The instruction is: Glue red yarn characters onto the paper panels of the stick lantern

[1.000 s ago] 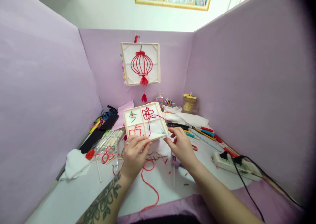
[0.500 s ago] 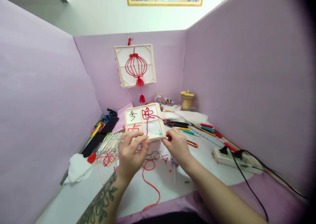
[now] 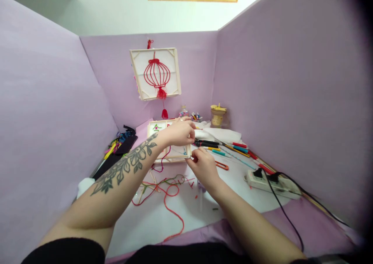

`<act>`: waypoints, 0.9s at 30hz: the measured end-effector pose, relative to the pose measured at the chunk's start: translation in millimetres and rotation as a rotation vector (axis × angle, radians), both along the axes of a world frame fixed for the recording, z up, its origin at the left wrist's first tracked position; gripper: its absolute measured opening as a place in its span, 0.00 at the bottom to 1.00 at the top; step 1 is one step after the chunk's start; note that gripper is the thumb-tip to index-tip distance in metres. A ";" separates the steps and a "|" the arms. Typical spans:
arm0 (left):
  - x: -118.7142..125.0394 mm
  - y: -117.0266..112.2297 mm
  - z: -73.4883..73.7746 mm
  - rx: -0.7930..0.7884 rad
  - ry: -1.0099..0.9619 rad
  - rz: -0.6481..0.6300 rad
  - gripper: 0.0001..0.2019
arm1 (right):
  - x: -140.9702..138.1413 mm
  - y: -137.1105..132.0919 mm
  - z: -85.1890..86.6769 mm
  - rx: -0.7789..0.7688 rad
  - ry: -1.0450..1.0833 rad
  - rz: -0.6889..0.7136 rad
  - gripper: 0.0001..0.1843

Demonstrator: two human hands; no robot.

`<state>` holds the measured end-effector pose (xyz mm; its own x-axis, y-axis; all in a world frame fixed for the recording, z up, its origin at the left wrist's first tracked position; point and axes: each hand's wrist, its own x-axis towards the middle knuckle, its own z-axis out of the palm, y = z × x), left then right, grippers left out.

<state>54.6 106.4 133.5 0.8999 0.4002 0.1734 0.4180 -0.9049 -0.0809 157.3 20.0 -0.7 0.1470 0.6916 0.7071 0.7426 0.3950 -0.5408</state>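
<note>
The small wooden frame (image 3: 189, 151), divided into compartments with a white backing, stands tilted on the table. A green yarn character (image 3: 156, 127) shows in its upper left compartment; my left hand and forearm cover much of the rest. My left hand (image 3: 181, 132) reaches across the frame to its upper right side, fingers curled. What they hold, if anything, is hidden. My right hand (image 3: 203, 164) is closed on the frame's lower right corner. A magenta yarn strand (image 3: 161, 165) hangs over the lower edge, beside my left forearm.
Loose red yarn (image 3: 180, 219) lies in front of the frame. Black-handled pliers (image 3: 206, 143), markers (image 3: 218, 152) and an orange cutter (image 3: 222, 165) lie to the right, near a power strip (image 3: 274, 188). A lantern picture (image 3: 157, 74) hangs on the back panel.
My left hand has left the frame's lower edge and moved up and right across it. My right hand keeps its place at the corner. The view has shifted slightly.
</note>
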 end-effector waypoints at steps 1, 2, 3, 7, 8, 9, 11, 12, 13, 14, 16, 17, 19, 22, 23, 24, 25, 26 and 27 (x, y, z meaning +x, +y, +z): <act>-0.3 0.9 1.6 -0.027 -0.025 -0.016 0.05 | 0.0 -0.3 0.3 -0.003 0.000 0.002 0.09; -2.0 0.7 4.3 -0.054 -0.058 -0.039 0.05 | 0.1 -0.6 0.5 -0.005 0.002 0.004 0.09; -5.0 -0.7 8.0 -0.087 -0.092 -0.070 0.05 | 0.1 -0.9 0.8 -0.005 0.005 0.005 0.09; -25.9 -13.5 25.9 -0.300 -0.155 -0.189 0.07 | 0.1 -2.4 1.5 -0.003 0.012 0.019 0.08; -31.9 -16.9 28.9 -0.346 -0.125 -0.185 0.08 | 0.0 -2.7 1.6 -0.004 0.012 0.022 0.08; -37.9 -20.1 31.0 -0.380 -0.096 -0.166 0.08 | -0.1 -3.0 1.6 -0.005 0.013 0.025 0.08; -49.5 -25.9 32.9 -0.401 -0.072 -0.102 0.08 | -0.4 -3.2 1.6 -0.006 0.020 0.028 0.07; -55.4 -28.9 33.6 -0.413 -0.057 -0.070 0.08 | -0.6 -3.2 1.6 -0.009 0.022 0.029 0.07; -61.4 -32.2 34.4 -0.441 -0.036 -0.050 0.08 | -0.6 -3.1 1.4 -0.011 0.023 0.030 0.07; -67.6 -36.0 35.7 -0.492 0.000 -0.050 0.08 | -0.6 -3.1 1.3 -0.012 0.022 0.030 0.07; -78.9 -44.4 38.2 -0.663 0.067 -0.113 0.09 | -0.3 -2.9 1.0 -0.015 0.016 0.029 0.07; -83.2 -48.4 38.5 -0.728 0.067 -0.152 0.09 | -0.2 -2.9 0.9 -0.014 0.013 0.033 0.08; -86.8 -54.5 34.3 -0.722 -0.001 -0.164 0.09 | 0.0 -3.1 0.9 -0.006 0.009 0.039 0.08; -79.8 -56.3 13.6 -0.414 -0.160 -0.062 0.09 | -0.1 -3.5 1.1 0.004 0.013 0.034 0.08; -75.7 -55.3 4.5 -0.313 -0.199 -0.027 0.09 | -0.2 -3.6 1.2 0.005 0.014 0.031 0.08; -71.7 -53.8 -4.5 -0.227 -0.237 0.006 0.09 | -0.2 -3.7 1.2 0.006 0.014 0.032 0.08; -68.1 -51.9 -12.8 -0.164 -0.255 0.013 0.08 | -0.2 -3.8 1.2 0.006 0.014 0.034 0.08; -65.2 -49.9 -19.9 -0.118 -0.273 0.017 0.07 | -0.1 -3.8 1.1 0.005 0.012 0.036 0.08; -63.2 -47.7 -25.7 -0.084 -0.280 0.016 0.07 | 0.0 -3.8 1.0 0.005 0.014 0.036 0.08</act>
